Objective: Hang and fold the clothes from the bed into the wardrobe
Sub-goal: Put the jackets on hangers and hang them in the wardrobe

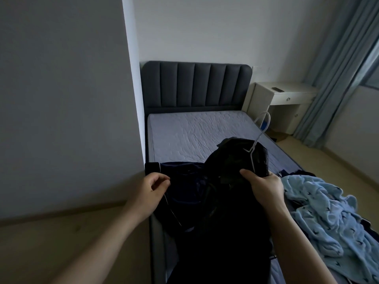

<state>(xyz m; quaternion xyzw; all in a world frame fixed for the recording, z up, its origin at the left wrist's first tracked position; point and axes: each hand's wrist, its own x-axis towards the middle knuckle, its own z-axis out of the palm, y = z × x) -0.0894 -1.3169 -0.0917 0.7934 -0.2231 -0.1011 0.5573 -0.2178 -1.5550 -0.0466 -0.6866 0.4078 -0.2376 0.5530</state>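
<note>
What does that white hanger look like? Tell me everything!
The hanger is thin and white, like coated wire or slim plastic. Its curved hook points up and tilts right, above the bed. Below the hook a straight neck meets the shoulder bars. One bar runs down into the right hand, whose fingers grip it together with a black garment. The garment is bunched around the bars and hides most of them. The hook hangs on nothing.

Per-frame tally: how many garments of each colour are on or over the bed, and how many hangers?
black garment: 1
navy garment: 1
light blue garment: 1
white hanger: 1
Total: 4
</note>
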